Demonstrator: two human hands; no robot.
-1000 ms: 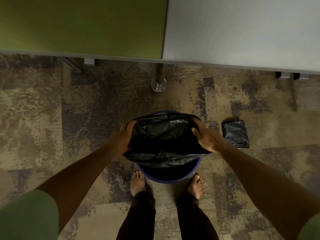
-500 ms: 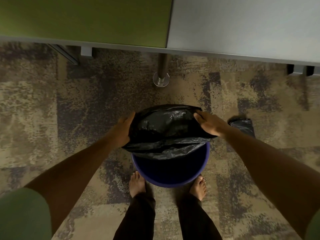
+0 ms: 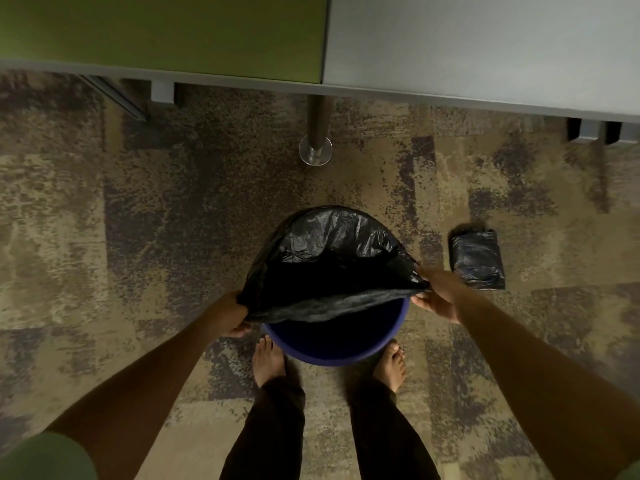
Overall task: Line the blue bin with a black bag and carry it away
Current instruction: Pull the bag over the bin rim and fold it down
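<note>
- Blue bin (image 3: 337,344) stands upright on the carpet (image 3: 104,271), directly in front of the person's bare feet (image 3: 268,358), so both arms reach its rim evenly.
- Black bag (image 3: 332,258) is draped over the far half of the rim; the near half of the rim is bare and the dark interior shows.
- Left hand (image 3: 230,315) pinches the bag's hem at the left side of the rim, fingers clenched on the plastic.
- Right hand (image 3: 438,296) grasps the hem at the right side in the same way. Judgement: the two grips hold the mouth taut so that it can be drawn toward the near rim.
- Lining looks about half done; carrying not begun.
- Folded pack of black bags (image 3: 478,259) lies on the carpet right of the bin, near but apart.
- Metal post foot (image 3: 315,152) and partition panels (image 3: 485,46) stand beyond, well apart. Nothing blocks the near rim; the feet are close under it.
</note>
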